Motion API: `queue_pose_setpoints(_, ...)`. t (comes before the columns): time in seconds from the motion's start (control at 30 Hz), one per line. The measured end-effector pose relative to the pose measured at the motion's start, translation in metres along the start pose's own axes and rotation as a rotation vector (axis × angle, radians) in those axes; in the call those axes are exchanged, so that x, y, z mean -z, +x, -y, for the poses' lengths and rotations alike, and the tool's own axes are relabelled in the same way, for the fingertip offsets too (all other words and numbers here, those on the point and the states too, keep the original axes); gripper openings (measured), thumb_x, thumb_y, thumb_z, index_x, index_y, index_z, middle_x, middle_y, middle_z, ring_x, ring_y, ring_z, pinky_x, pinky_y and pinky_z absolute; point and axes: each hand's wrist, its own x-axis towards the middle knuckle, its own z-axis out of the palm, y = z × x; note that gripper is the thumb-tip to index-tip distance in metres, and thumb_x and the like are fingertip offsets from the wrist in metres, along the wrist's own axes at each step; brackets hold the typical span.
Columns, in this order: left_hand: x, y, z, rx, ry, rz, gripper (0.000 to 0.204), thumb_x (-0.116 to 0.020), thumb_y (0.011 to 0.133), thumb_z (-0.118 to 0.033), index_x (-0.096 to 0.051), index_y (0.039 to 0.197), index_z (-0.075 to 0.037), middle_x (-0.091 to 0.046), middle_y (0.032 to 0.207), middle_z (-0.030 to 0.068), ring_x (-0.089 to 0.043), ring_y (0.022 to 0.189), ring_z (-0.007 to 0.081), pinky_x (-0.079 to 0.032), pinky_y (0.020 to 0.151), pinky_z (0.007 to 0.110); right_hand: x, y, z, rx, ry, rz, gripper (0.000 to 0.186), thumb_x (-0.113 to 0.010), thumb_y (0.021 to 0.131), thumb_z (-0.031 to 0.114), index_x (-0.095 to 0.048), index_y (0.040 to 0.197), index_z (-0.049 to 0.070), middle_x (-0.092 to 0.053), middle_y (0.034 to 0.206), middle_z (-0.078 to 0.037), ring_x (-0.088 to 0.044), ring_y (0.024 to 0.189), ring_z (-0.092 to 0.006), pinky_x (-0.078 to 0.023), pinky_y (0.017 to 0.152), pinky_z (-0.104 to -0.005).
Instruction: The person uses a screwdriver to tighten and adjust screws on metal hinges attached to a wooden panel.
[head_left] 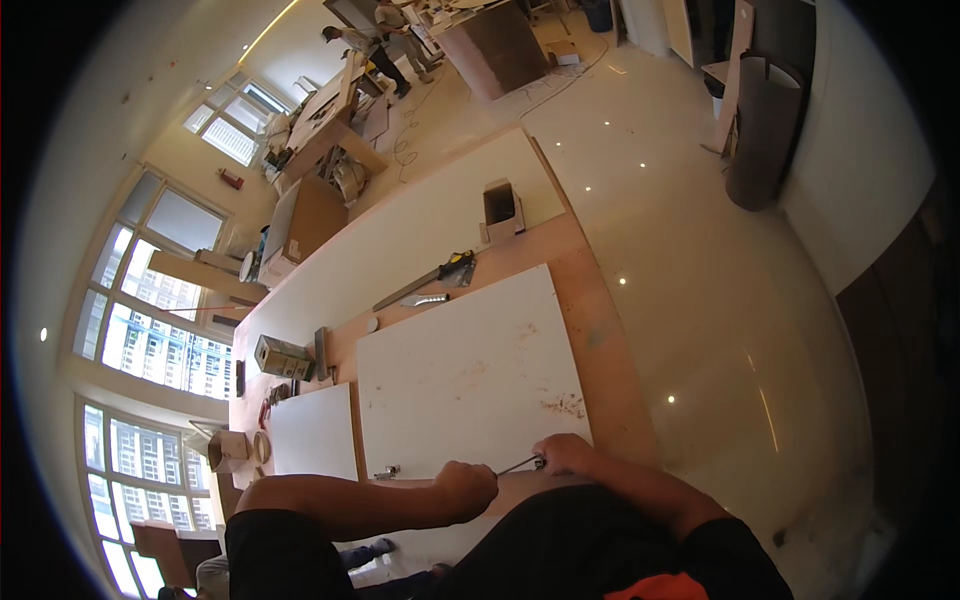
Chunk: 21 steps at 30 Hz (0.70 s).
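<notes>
A white panel (465, 370) with brown dust lies flat on the workbench in front of me. My left hand (468, 491) is closed in a fist round a screwdriver (517, 466); its handle is hidden in my palm. The thin shaft points right, to a small metal hinge (540, 463) at the panel's near right corner. Bent over that corner, my right hand (565, 454) has its fingers closed on the hinge, partly covering it. A second metal hinge (387, 472) sits at the near left corner, touched by neither hand.
Beyond the panel, a hand saw (425, 282), a light-handled tool (425, 299) and an open cardboard box (502, 208) rest on the workbench (610, 340). A smaller white panel (315, 430), a tin can (283, 357) and a hammer (322, 352) lie left. People (375, 55) stand far off.
</notes>
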Motion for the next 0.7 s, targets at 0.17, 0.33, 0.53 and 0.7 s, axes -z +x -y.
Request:
queue_pose_setpoints(0.17, -0.003, 0.006, -0.004, -0.107, 0.121, -0.005, 0.02, -0.065, 0.088, -0.017, -0.068, 0.097, 0.001, -0.071, 0.089, 0.0209, -0.075, 0.077, 0.0337, -0.058, 0.062, 0.047, -0.002, -0.001, 0.0, -0.004, -0.004, -0.006, 0.03, -0.07, 0.069, 0.018, -0.071, 0.098, 0.009, -0.073, 0.089, -0.014, -0.071, 0.09, -0.0356, -0.056, 0.076, -0.0484)
queue_pose_setpoints(0.33, -0.027, 0.011, 0.03, 0.488, -1.072, -0.142, 0.019, -0.066, 0.094, -0.017, -0.069, 0.098, 0.001, -0.074, 0.094, 0.0237, -0.068, 0.062, 0.0258, -0.051, 0.051, 0.042, -0.002, -0.001, -0.001, 0.012, -0.006, 0.003, 0.029, -0.07, 0.069, 0.018, -0.071, 0.096, 0.009, -0.073, 0.089, -0.015, -0.071, 0.089, -0.0358, -0.055, 0.075, -0.0488)
queue_pose_setpoints(0.53, 0.026, 0.014, 0.016, 0.626, -1.088, 0.381, 0.02, -0.064, 0.096, -0.016, -0.067, 0.097, 0.004, -0.074, 0.089, 0.0203, -0.065, 0.056, 0.0222, -0.049, 0.046, 0.041, 0.001, -0.001, 0.008, 0.002, -0.026, 0.027, 0.033, -0.07, 0.07, 0.02, -0.072, 0.101, 0.009, -0.074, 0.091, -0.015, -0.072, 0.091, -0.0359, -0.056, 0.078, -0.0484)
queue_pose_setpoints(0.7, -0.005, 0.0, -0.006, -0.09, 0.088, -0.07, 0.017, -0.061, 0.086, -0.008, -0.073, 0.09, 0.003, -0.071, 0.084, 0.0245, -0.075, 0.084, 0.0384, -0.059, 0.064, 0.046, 0.004, 0.002, 0.005, 0.008, -0.074, 0.053, 0.042, -0.071, 0.071, 0.022, -0.073, 0.112, 0.011, -0.075, 0.097, -0.016, -0.072, 0.095, -0.0351, -0.057, 0.083, -0.0469)
